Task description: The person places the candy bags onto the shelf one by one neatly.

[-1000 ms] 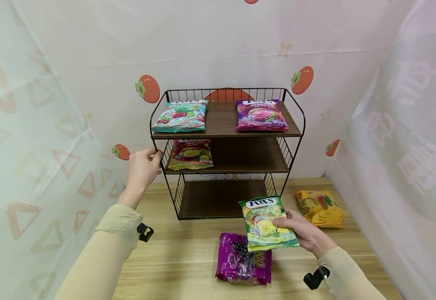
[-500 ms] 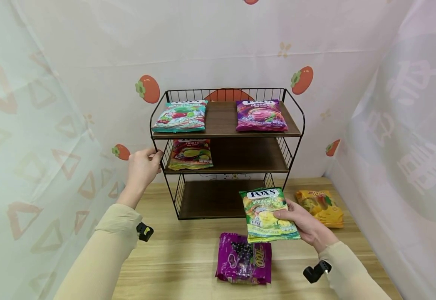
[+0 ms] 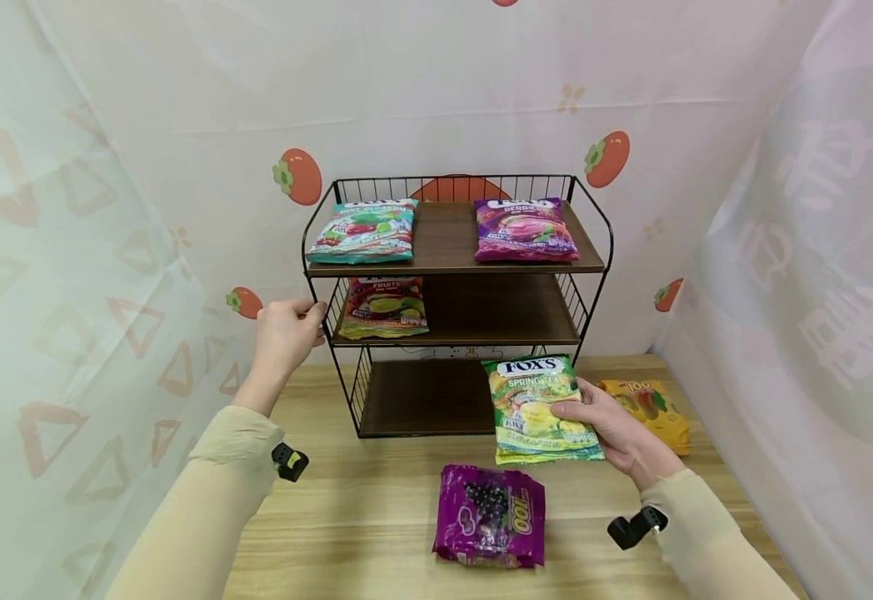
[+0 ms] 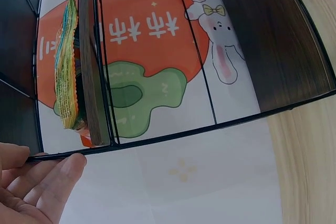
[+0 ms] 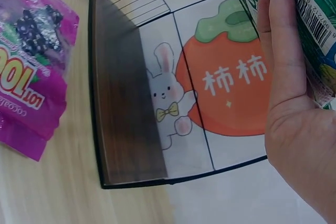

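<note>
My right hand (image 3: pixel 624 429) holds a green and yellow Fox's candy bag (image 3: pixel 530 396) by its right side, thumb on the printed front. The bag is raised in front of the rack's bottom shelf, face toward me. In the right wrist view, the bag's barcoded back (image 5: pixel 314 14) shows beside my fingers (image 5: pixel 287 40). With my left hand (image 3: pixel 284 337) I grip the black wire side frame of the three-tier shelf rack (image 3: pixel 474 268), level with its middle shelf. The left wrist view has thumb and fingers on either side of that wire (image 4: pixel 142 142).
On the top shelf lie a teal candy bag (image 3: pixel 367 233) and a purple-pink one (image 3: pixel 525 232). A red-and-yellow bag (image 3: pixel 386 310) occupies the middle shelf's left. Purple (image 3: pixel 489 517) and yellow (image 3: pixel 646 408) bags lie on the wooden table (image 3: pixel 346 517). Patterned sheets (image 3: pixel 436 100) surround the rack.
My right hand has lifted the green candy bag upward, and it now overlaps the bottom shelf's right side and uncovers the purple bag's top. The left hand has kept its grip on the frame.
</note>
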Tool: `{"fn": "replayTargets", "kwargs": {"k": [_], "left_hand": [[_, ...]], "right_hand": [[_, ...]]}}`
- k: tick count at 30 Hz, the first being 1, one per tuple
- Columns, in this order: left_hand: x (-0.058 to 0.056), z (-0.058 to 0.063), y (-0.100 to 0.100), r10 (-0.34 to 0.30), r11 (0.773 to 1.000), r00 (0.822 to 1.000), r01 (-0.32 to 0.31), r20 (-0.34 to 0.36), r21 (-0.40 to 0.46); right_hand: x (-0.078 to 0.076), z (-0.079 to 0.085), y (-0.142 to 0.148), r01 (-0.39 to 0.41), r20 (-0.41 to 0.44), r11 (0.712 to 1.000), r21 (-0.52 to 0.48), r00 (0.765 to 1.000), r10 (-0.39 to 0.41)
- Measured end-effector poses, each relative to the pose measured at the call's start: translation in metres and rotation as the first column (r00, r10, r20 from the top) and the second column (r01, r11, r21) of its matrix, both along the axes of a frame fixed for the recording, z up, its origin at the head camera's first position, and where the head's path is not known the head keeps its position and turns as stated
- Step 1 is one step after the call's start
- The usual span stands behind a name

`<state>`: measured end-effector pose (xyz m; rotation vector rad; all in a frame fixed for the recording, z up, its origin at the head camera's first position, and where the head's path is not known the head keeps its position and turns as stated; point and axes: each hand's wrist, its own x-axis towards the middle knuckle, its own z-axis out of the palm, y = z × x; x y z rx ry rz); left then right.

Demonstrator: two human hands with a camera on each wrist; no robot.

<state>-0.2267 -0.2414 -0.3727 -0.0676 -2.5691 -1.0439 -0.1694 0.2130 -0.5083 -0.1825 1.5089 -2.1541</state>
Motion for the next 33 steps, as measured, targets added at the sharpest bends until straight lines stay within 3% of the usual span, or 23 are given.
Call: {"fn": "replayTargets", "kwargs": {"k": [11,33], "left_hand": [[0.000,0.000,0.000,0.002,1.000,1.000,-0.002,-0.005,-0.016],[0.003,-0.003,0.001,-0.004,0.999,0.999,0.003,-0.036,-0.033]], "right_hand": [[-0.004,0.014,-0.002,0.063,0.012,0.998,-0.023,0.998,-0.062],[-0.003,0.022,-0.005,0.056,-0.005,0.996,-0.063,0.998,-0.057]]}}
